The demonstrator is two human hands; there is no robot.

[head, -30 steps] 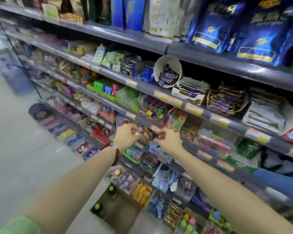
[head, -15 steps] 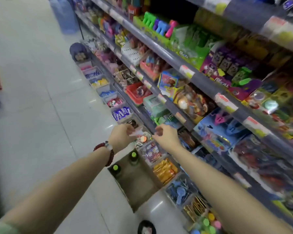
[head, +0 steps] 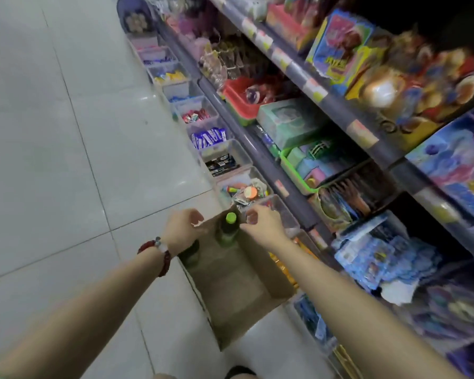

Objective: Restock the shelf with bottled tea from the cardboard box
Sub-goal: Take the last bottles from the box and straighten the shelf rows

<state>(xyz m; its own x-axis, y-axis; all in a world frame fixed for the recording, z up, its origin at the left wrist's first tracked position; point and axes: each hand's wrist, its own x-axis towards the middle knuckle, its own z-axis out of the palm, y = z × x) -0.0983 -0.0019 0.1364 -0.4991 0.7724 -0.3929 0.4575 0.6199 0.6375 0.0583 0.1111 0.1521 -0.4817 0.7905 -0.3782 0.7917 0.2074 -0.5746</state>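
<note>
An open cardboard box [head: 241, 291] stands on the tiled floor beside the shelving. At its far end a dark tea bottle with a green cap [head: 228, 228] stands upright. A second dark bottle [head: 190, 251] is partly hidden under my left wrist. My left hand [head: 181, 231], with a red bead bracelet, hovers over the box's far left corner, fingers curled and holding nothing I can see. My right hand [head: 262, 224] hovers just right of the green cap, fingers loosely curled and empty. Most of the box's inside is bare.
Grey shelves [head: 307, 86] packed with toys and snacks run along the right. A row of clear plastic bins [head: 225, 157] with sweets lines the floor at the shelf's foot, right against the box. Pale floor tiles [head: 66, 160] spread to the left.
The view has swung down from the upper shelves to the floor. Both hands have dropped from shelf height to just above the box's far end, near the bottles.
</note>
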